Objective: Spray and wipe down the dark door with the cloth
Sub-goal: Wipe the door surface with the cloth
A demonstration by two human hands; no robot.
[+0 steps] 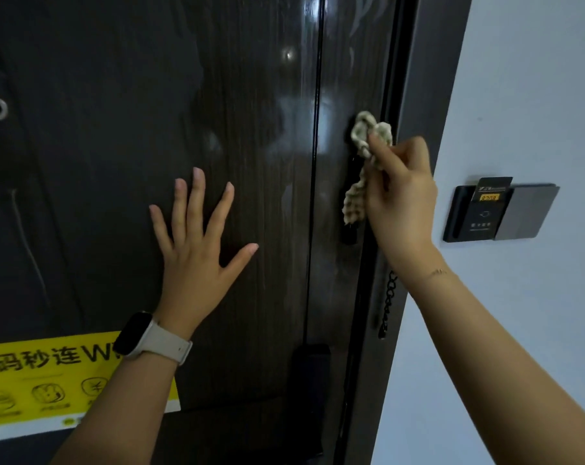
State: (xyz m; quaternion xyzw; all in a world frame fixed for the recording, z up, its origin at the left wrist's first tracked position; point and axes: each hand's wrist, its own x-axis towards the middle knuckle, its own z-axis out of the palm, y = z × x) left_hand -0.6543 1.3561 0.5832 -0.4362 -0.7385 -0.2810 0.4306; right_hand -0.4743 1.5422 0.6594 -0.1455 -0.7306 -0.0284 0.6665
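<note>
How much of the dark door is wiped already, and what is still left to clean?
Looks done: the door shows wet streaks and shine across its upper middle, so it seems sprayed and partly wiped. In hand: the right hand pinches the bunched cloth at the door's right edge, while the left hand presses flat on the panel. Left: probably the lower part near the yellow sticker; no spray bottle is in view.

The dark door (250, 162) is shiny. A yellow sticker (49, 380) is stuck low on it. A flat left hand (197, 250) presses on it.
</note>
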